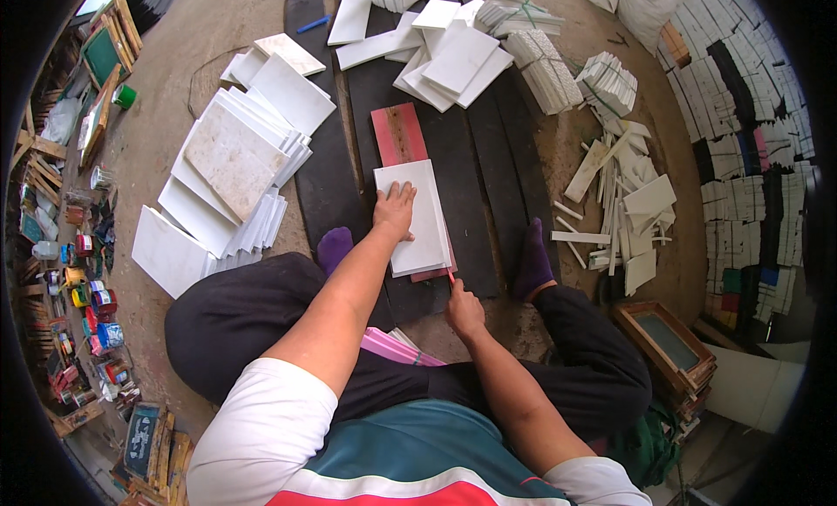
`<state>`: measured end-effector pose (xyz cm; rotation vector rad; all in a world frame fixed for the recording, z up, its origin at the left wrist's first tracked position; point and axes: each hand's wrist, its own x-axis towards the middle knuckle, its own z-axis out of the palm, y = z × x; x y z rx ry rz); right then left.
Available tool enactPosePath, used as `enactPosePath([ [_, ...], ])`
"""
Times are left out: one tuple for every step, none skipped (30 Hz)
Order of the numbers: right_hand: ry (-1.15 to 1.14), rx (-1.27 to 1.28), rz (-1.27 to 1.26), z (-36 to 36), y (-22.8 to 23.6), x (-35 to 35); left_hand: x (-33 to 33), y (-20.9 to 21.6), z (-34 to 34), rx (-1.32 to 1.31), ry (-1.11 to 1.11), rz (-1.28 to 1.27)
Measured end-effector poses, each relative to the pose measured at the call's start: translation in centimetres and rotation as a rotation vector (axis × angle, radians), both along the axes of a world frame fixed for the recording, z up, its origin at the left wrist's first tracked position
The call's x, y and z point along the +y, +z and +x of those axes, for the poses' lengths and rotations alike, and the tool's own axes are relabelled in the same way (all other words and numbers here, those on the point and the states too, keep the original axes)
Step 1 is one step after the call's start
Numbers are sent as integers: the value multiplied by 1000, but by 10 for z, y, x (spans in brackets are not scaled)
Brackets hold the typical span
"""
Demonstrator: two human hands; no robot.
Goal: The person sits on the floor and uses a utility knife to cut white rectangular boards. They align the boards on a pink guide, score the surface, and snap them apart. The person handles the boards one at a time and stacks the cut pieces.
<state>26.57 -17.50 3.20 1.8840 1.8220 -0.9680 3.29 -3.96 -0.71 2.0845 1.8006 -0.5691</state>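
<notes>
My left hand (pixel 395 208) lies flat with fingers spread on a white rectangular sheet (pixel 421 244), pressing near its upper left part. Beneath the sheet is a long pink board (pixel 384 135) with a worn brown strip, showing beyond its far end and a little at the near corner. My right hand (pixel 465 310) is closed around a slim red tool (pixel 452 276), whose tip meets the sheet's near right corner. The tool's blade or point is too small to make out. Whether more than one sheet is stacked under my left hand, I cannot tell.
Dark planks (pixel 453 157) form the work surface between my feet. A big fanned stack of white sheets (pixel 235 153) stands to the left, loose sheets (pixel 462 57) lie ahead, beside tied bundles (pixel 542 70). Offcuts (pixel 636 205) are heaped right; a blue stick (pixel 313 24) lies far off. Paint cans (pixel 103 298) line the left.
</notes>
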Motion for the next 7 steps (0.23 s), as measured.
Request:
enactPosePath([
  [-18, -8, -11, 3, -3, 0, -1, -1, -1, -3, 3, 1],
  [-44, 23, -9, 7, -6, 1, 0, -2, -1, -7, 3, 3],
  [-66, 55, -10, 10, -5, 3, -2, -3, -3, -10, 6, 2],
  [-90, 86, -7, 14, -4, 7, -1, -3, -4, -14, 8, 5],
  [-148, 146, 39, 26, -17, 11, -1, -3, -4, -9, 7, -9],
  [-197, 189, 21, 32, -17, 22, 0, -2, -3, -1, 5, -22],
  [-183, 246, 41, 43, -21, 34, 1, 0, 0, 6, 3, -35],
])
